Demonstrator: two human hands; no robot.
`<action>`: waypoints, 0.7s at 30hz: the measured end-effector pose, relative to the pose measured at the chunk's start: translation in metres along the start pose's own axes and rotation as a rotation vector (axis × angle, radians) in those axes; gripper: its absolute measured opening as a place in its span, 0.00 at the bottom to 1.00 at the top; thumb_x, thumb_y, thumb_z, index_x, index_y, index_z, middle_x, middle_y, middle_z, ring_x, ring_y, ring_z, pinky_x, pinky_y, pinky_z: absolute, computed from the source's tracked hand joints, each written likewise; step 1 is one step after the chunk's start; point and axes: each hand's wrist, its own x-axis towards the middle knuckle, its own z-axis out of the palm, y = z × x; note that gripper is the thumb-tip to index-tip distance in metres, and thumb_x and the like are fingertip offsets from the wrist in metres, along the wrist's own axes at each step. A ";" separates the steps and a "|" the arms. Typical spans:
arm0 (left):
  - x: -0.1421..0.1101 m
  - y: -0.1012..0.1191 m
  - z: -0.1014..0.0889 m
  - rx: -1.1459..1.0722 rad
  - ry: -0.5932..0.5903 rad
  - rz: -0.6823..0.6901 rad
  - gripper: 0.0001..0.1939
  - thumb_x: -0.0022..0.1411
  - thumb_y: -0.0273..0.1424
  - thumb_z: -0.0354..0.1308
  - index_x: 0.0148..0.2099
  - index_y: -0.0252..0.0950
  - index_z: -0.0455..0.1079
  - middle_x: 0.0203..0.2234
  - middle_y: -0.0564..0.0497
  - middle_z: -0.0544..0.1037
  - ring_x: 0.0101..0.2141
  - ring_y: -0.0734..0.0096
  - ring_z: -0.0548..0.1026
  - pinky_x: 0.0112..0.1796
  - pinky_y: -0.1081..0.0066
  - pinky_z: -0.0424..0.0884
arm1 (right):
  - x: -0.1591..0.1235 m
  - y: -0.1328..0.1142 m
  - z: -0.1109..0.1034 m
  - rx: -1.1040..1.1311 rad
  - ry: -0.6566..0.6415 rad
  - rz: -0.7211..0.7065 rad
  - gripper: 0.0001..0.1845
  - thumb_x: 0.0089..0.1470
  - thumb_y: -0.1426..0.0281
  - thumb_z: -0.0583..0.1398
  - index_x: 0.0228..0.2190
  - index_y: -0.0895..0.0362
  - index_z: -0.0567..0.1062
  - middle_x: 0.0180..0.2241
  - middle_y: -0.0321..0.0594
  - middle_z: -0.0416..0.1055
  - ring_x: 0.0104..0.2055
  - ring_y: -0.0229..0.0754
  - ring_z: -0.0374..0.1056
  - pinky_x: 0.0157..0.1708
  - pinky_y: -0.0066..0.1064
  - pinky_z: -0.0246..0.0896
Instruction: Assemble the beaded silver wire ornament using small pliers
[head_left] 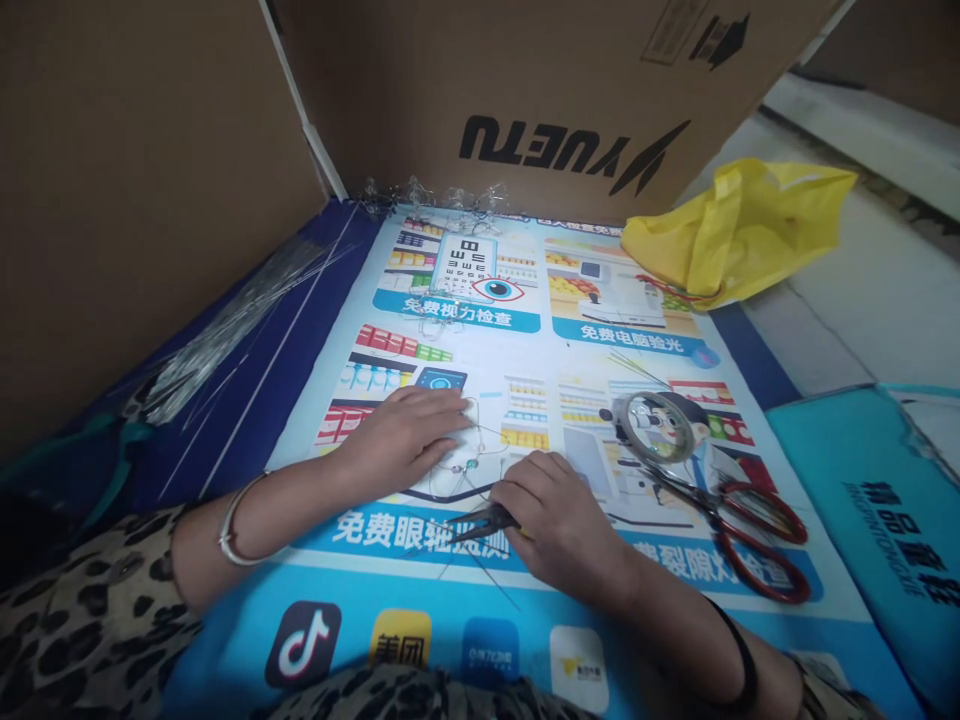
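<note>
My left hand (416, 435) lies on the printed sheet with its fingers stretched out and the thumb apart. Beside its fingertips is a thin bent wire piece (480, 432) with small beads, one of them a teal bead (471, 464). Fingers of my right hand (551, 520) are wrapped round a pair of pliers (480, 522). The dark, narrow jaws point left, just below the wire piece, and the handles are mostly hidden in the palm. Several loose wire ends (487, 572) stick out near the jaws.
Red-handled scissors (724, 520) and a roll of clear tape (656, 428) lie on the right. Long wires (232, 330) are bundled at the left. Finished-looking wire shapes (450, 200) line the back by a cardboard box (420, 100). A yellow bag (739, 235) sits back right.
</note>
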 end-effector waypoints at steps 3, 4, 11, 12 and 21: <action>-0.001 0.000 0.000 0.014 0.003 -0.002 0.15 0.64 0.33 0.47 0.52 0.42 0.65 0.52 0.51 0.69 0.54 0.65 0.63 0.51 0.58 0.59 | 0.000 0.001 0.000 0.013 -0.024 0.014 0.08 0.46 0.73 0.58 0.33 0.59 0.71 0.32 0.42 0.67 0.38 0.44 0.56 0.38 0.37 0.51; -0.001 0.000 0.000 0.016 0.001 -0.003 0.15 0.64 0.33 0.47 0.52 0.42 0.65 0.52 0.51 0.69 0.54 0.65 0.63 0.51 0.58 0.59 | -0.001 0.001 0.000 0.018 -0.029 0.022 0.08 0.46 0.73 0.58 0.33 0.59 0.71 0.32 0.42 0.66 0.38 0.44 0.56 0.38 0.37 0.51; -0.001 -0.001 0.000 0.025 -0.006 0.003 0.15 0.65 0.34 0.47 0.53 0.42 0.65 0.53 0.50 0.68 0.55 0.64 0.62 0.51 0.58 0.58 | -0.001 0.002 0.000 0.037 -0.006 0.016 0.08 0.47 0.73 0.57 0.33 0.58 0.71 0.33 0.43 0.67 0.37 0.43 0.57 0.38 0.37 0.52; 0.000 -0.001 0.000 0.022 -0.009 0.007 0.15 0.65 0.35 0.46 0.53 0.42 0.64 0.53 0.50 0.68 0.55 0.63 0.62 0.51 0.58 0.58 | -0.002 0.003 0.000 0.038 0.002 0.007 0.08 0.47 0.73 0.56 0.34 0.58 0.71 0.33 0.43 0.67 0.37 0.43 0.57 0.38 0.37 0.52; -0.001 0.002 -0.003 0.020 -0.010 0.031 0.15 0.65 0.34 0.47 0.52 0.40 0.65 0.53 0.49 0.67 0.55 0.63 0.61 0.51 0.59 0.58 | -0.012 0.001 -0.031 -0.055 -0.044 0.353 0.09 0.53 0.66 0.55 0.35 0.57 0.70 0.30 0.42 0.68 0.32 0.41 0.64 0.27 0.29 0.54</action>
